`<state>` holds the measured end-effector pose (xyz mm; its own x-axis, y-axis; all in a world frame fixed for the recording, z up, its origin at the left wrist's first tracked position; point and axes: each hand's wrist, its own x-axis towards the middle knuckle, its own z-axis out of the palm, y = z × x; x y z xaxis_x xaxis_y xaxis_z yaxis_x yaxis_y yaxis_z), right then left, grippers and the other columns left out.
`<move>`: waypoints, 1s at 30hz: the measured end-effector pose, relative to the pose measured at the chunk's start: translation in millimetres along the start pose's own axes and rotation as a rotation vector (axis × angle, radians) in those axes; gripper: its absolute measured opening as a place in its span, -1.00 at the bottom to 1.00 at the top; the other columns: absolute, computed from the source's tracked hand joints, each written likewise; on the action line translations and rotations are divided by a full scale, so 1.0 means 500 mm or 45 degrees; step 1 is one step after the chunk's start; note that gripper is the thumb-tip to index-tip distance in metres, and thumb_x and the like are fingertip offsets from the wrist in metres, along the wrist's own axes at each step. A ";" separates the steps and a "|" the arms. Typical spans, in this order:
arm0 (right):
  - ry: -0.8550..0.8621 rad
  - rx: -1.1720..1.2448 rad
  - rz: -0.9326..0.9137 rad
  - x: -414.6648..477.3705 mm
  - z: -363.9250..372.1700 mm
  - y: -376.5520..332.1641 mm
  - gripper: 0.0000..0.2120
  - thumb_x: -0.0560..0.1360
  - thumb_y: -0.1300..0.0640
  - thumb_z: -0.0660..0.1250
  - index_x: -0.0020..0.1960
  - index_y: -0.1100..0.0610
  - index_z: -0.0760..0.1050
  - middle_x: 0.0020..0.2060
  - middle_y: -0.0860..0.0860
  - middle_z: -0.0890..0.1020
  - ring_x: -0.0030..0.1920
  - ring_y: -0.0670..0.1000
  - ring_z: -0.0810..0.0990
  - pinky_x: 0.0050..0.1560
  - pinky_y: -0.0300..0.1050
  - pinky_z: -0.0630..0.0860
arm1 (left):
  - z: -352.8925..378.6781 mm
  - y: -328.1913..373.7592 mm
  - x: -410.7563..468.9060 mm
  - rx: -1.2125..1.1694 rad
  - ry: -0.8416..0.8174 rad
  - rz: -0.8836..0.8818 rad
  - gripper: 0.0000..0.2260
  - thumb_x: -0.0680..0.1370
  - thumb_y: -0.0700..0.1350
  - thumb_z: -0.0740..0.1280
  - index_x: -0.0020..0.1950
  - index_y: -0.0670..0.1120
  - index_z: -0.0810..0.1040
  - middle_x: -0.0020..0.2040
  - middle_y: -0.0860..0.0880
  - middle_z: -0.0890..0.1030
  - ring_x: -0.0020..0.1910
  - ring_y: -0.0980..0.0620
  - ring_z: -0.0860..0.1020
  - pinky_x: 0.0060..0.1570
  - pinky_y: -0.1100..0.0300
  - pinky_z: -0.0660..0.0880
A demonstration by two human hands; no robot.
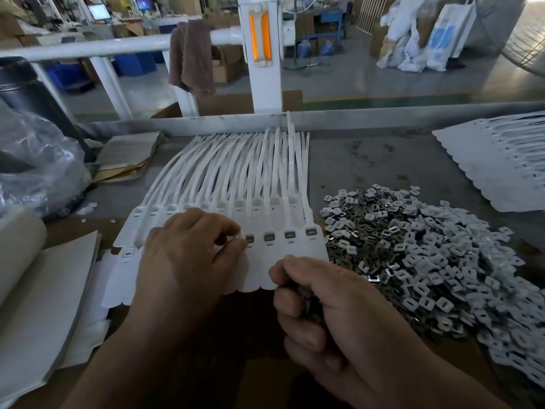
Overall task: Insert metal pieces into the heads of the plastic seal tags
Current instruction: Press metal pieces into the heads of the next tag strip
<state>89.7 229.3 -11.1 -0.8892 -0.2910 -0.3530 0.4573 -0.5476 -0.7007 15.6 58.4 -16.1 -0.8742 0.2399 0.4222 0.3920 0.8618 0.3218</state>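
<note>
1. White seal tags [274,199] lie in a row on the worktop [368,163], heads toward the person.
2. The left hand [188,255] pinches a metal piece [238,238] at one tag head.
3. The right hand [339,314], fingers curled, grips a clutch of metal pieces [306,295].
4. A loose pile [427,255] of such pieces lies just right of the tags.

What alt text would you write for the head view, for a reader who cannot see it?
A person's left hand pinches a small piece at the heads of a row of white seal tags, while the right hand grips a handful of metal pieces. A pile of pieces lies to the right.
</note>
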 end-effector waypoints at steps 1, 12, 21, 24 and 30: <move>0.003 0.001 0.004 0.000 0.000 0.000 -0.81 0.49 0.06 0.32 -0.20 0.15 0.60 -0.41 0.05 0.49 -0.60 -0.08 0.28 -0.63 -0.33 0.13 | 0.003 0.001 0.002 0.016 -0.010 0.008 -0.81 0.47 0.10 0.29 -0.01 0.06 0.60 -0.18 0.20 0.43 -0.15 0.12 0.47 -0.14 0.00 0.49; -0.004 0.004 0.017 0.003 -0.002 0.002 -0.76 0.58 0.07 0.26 -0.18 0.15 0.59 -0.41 0.05 0.49 -0.60 -0.08 0.29 -0.63 -0.33 0.14 | 0.013 0.009 0.003 0.042 -0.010 0.048 -0.87 0.51 -0.01 0.38 0.01 0.04 0.68 -0.15 0.06 0.61 -0.15 0.04 0.55 -0.10 -0.07 0.50; 0.019 -0.003 0.033 0.001 0.000 0.001 -0.75 0.59 0.06 0.25 -0.18 0.16 0.59 -0.42 0.05 0.49 -0.60 -0.08 0.29 -0.62 -0.32 0.13 | 0.014 0.028 -0.007 0.035 0.020 -0.087 -0.81 0.49 0.01 0.38 0.07 0.01 0.62 -0.14 0.12 0.56 -0.13 0.06 0.54 -0.05 -0.03 0.48; 0.029 -0.008 0.031 0.000 0.001 0.000 -0.75 0.59 0.06 0.25 -0.16 0.17 0.57 -0.42 0.05 0.48 -0.60 -0.07 0.27 -0.61 -0.31 0.10 | 0.006 0.030 -0.021 0.089 0.026 -0.066 -0.83 0.48 -0.01 0.36 0.05 0.01 0.59 -0.14 0.10 0.60 -0.13 0.05 0.56 -0.07 0.06 0.39; 0.015 -0.005 0.010 0.001 -0.002 0.003 -0.74 0.57 0.05 0.27 -0.20 0.15 0.59 -0.42 0.05 0.49 -0.61 -0.08 0.28 -0.62 -0.33 0.12 | 0.001 0.031 -0.058 0.358 -0.201 0.065 -0.52 0.46 0.27 0.11 0.17 0.03 0.58 0.08 0.05 0.54 0.07 0.00 0.49 -0.04 0.04 0.38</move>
<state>89.9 229.2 -13.2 -0.8856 -0.2863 -0.3657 0.4645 -0.5421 -0.7003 47.1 65.1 -23.6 -0.8977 0.3335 0.2879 0.3613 0.9312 0.0480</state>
